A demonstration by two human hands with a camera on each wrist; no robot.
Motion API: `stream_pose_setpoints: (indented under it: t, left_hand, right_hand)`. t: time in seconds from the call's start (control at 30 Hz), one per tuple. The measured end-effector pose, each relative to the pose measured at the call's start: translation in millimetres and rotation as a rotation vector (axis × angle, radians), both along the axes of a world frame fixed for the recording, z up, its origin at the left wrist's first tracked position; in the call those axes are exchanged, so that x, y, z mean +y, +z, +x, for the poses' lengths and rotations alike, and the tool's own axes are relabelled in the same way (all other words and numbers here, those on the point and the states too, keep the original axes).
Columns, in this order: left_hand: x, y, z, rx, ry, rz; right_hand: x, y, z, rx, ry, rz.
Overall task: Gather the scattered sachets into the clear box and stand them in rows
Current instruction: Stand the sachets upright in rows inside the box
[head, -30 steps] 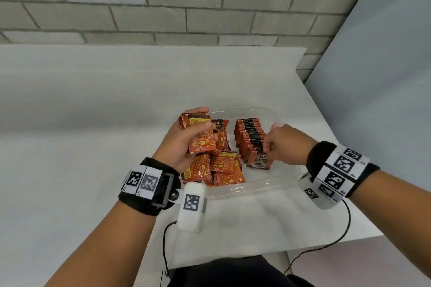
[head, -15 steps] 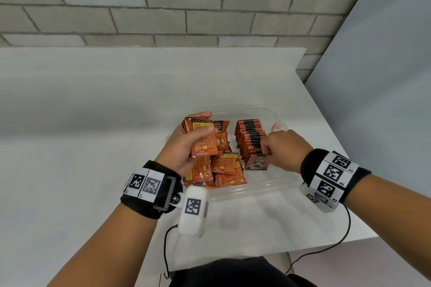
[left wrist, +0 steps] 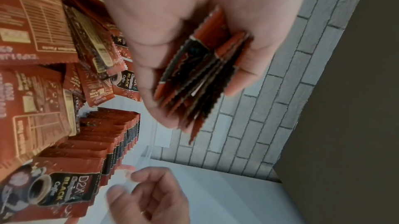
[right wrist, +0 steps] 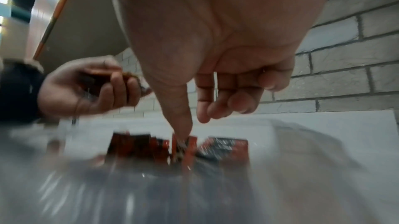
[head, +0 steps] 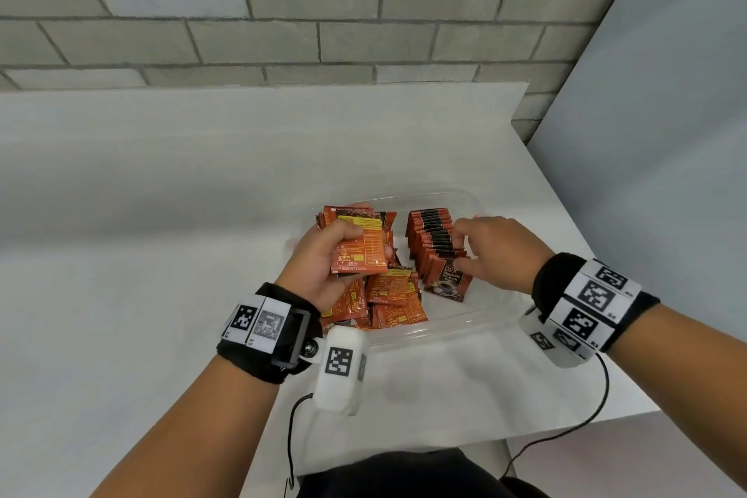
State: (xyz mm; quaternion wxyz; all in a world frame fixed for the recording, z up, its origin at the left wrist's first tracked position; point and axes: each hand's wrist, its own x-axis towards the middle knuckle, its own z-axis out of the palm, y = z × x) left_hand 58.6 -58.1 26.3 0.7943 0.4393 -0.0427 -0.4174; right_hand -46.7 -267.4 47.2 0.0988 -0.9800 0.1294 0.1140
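Note:
A clear box (head: 444, 329) sits on the white table (head: 161, 214). Along its right side several orange-and-black sachets stand in a row (head: 430, 243) (left wrist: 103, 135) (right wrist: 151, 147). Loose sachets (head: 394, 295) (left wrist: 32, 31) lie flat in the left half. My left hand (head: 372, 243) (left wrist: 194, 87) grips a stack of sachets (head: 359, 263) (left wrist: 194, 67) above that pile. At the row's right edge my right hand (head: 461, 245) (right wrist: 193, 125) holds nothing; its fingers are spread and its thumb tip touches the sachet tops.
A grey brick wall (head: 364, 12) runs behind the table. A grey panel (head: 667, 133) stands at the right. The table's right edge (head: 586, 255) passes close by the box. Cables (head: 566, 433) hang off the front edge.
My right hand has let go of the front sachet, which now leans at the near end of the row, and its fingers have spread. The left hand has hardly moved.

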Motion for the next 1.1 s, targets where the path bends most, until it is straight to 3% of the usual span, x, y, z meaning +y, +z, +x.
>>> stream_pose_setpoints:
  t: [0.17,0.33,0.47,0.6,0.67,0.77,0.87,1.0,1.1]
  left_hand:
    - [-6,2,-3,-0.023,-0.043,0.037]
    - [-15,8,-9,-0.057,-0.103,-0.001]
    - [-15,4,-9,-0.074,-0.119,0.022]
    - [-15,2,-8,-0.018,-0.054,0.033]
    - [-14,1,-7,0.022,-0.005,0.015]
    - [-16,4,-7,0.012,-0.013,-0.034]
    - [-19,4,-8,-0.101,0.006,-0.057]
    - [-20,4,-9,-0.235,0.012,-0.031]
    - [-22,2,-10,-0.283,-0.038,0.002]
  right_hand:
    - [20,29,2,-0.257,-0.116,0.538]
    - [38,26,9,-0.308,-0.088,0.767]
    - [37,22,11,-0.374,-0.119,0.79]
    - [35,28,5,-0.649,-0.16,0.697]
    - [37,30,0,-0.723,-0.078,0.603]
    - [44,25,-3,-0.578,0.074,0.455]
    - [41,22,-5,-0.419,0.131,0.35]
    - [31,28,-3,-0.564,0.029,0.448]
    - [24,32,3,-0.515,-0.009,0.407]
